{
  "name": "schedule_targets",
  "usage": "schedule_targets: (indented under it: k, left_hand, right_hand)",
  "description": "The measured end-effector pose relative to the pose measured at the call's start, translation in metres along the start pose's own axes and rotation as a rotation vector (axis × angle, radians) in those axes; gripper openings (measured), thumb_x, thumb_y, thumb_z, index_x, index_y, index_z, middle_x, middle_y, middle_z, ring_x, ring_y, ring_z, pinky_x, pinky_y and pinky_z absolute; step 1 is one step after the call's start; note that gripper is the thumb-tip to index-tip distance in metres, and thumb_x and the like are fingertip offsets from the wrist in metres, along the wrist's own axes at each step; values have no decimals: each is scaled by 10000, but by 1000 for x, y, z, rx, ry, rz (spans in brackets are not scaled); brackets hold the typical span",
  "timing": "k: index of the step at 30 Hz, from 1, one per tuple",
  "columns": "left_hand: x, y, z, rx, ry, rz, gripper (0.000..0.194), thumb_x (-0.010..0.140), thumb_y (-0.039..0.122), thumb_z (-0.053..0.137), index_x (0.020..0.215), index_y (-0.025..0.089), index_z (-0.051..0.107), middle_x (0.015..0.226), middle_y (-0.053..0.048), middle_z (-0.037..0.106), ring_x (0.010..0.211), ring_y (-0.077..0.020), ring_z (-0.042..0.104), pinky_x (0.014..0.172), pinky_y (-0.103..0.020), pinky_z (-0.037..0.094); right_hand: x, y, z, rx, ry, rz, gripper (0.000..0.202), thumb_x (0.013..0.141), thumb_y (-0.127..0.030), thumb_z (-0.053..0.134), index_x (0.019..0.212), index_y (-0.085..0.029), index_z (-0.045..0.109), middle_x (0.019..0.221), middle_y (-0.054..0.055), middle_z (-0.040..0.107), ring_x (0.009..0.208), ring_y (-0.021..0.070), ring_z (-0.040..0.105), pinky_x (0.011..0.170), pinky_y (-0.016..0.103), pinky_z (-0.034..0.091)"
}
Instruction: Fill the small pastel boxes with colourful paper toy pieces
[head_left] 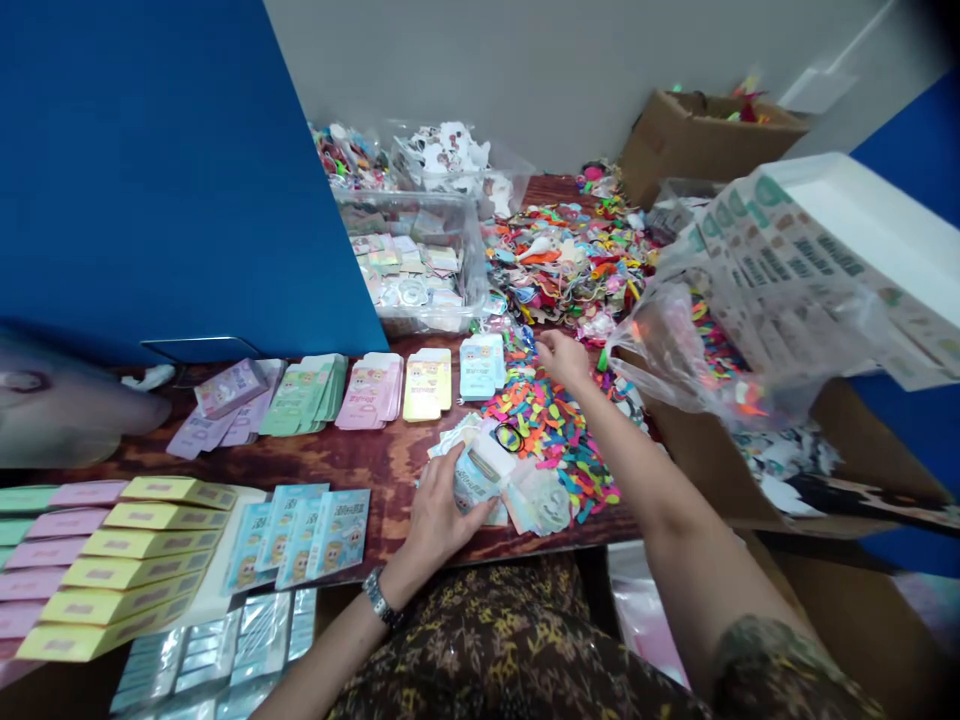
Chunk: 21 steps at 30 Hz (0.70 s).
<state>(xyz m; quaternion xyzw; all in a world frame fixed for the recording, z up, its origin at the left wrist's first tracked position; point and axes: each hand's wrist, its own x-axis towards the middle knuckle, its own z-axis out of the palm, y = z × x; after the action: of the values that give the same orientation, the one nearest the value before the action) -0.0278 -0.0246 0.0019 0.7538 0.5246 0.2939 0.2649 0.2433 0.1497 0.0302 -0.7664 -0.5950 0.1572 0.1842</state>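
Observation:
My left hand [441, 508] grips a light blue box [474, 482] at the table's front edge, its flap up and a black ring-shaped item [508, 437] lying at the opening. Beside the box are pale printed cards [541, 500]. Farther back, my right hand [562, 358] reaches over the far part of a heap of small bright pieces [536, 410], its fingers bent together near a small blue item; what they hold, if anything, is too small to tell. Flat stacks of blue [481, 367], yellow [427, 386], pink and green boxes stand in a row to the left.
Clear bins [472, 255] and a colourful pile of trinkets [570, 260] fill the back. Cardboard boxes and a plastic bag [667, 350] stand at right. Blue boxes [341, 530] and rows of yellow boxes [135, 572] lie at left, near a blue partition [165, 180].

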Motion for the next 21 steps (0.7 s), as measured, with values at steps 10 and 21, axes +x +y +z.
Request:
schedule_targets:
  k: [10,21]
  left_hand:
    - [-8,-10,-7,38,77,-66,719,784,432,729,1375,151,432,1207,-148,612,1115,-294,600,948,-425,519]
    - [-3,-18,-9,133,140,-13,761,790,388,724,1434,167,382,1246,-149,595,1122,-303,574,955,-443,496]
  right_hand:
    - [40,11,19,46,52,-7,383,927,-549,507,1041,-211,645,942,149,675,1002,331,621,823,496,449]
    - [-122,-28,-28,279,-427,-500,178,883,-337,627,1023,-227,641,763,-16,697,591,124,595,565,252,426]
